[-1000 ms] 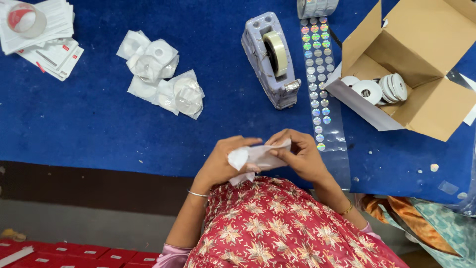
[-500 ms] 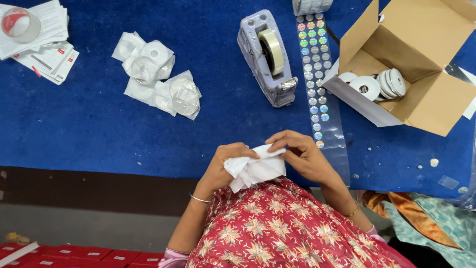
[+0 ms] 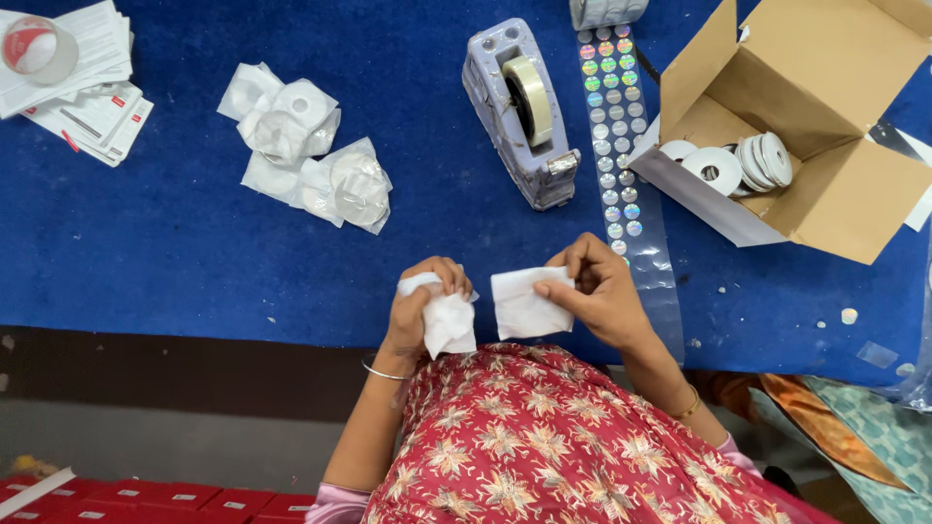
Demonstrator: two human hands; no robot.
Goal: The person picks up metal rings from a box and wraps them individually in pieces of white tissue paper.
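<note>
Overhead view of a blue table (image 3: 194, 252). At near edge, left hand (image 3: 419, 306) closed around crumpled white pouch (image 3: 449, 325); right hand (image 3: 592, 291) pinching flat white pouch (image 3: 522, 306) just beside it, the two apart. Farther away: tape dispenser (image 3: 524, 112), sticker strip (image 3: 616, 146), open cardboard box (image 3: 806, 126) of tape rolls, pile of white pouches (image 3: 311, 155) at far left.

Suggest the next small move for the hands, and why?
Probably set the right hand's flat white sleeve down on the blue mat: the left hand holds a second, crumpled sleeve apart from it, and the finished pile lies ahead.
</note>
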